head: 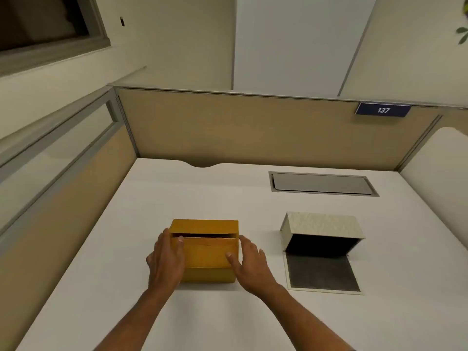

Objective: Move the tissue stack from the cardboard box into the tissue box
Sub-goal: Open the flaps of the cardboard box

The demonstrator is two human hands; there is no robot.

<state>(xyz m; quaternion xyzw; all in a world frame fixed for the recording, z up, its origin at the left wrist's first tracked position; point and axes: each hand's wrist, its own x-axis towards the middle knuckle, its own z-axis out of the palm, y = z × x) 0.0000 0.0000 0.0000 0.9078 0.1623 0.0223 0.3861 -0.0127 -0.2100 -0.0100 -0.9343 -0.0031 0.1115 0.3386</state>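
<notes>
hands are on the cardboard box [206,252], nothing else started. left hand [166,262] lies flat against the box's left side, fingers spread loose, thumb up on the near top flap. right hand [249,264] rests on the right side, fingers open and splayed, thumb on the front face. neither hand closes round anything, they just touch the box.

progress: early. box sits on the white desk [126,249] with flaps mostly down, only a dark slit along the top between the back flap and the near flap. tissue stack is not visible, judged to be inside the box, cannot confirm. left to do: open flaps, lift the stack out, carry it right, slide it into the tissue box [321,226], probably close it.

tissue box sits well apart to the right of the cardboard box, pale textured shell, one panel folded down flat on the desk toward the person, dark inside, looks empty as far as shows.

cardboard box looks plain yellow-brown, small, squarish, upright, edges clean, no tape seen. flaps look light and should lift with a thumb; the box may slide on the smooth desk if not held by the other hand.
</notes>
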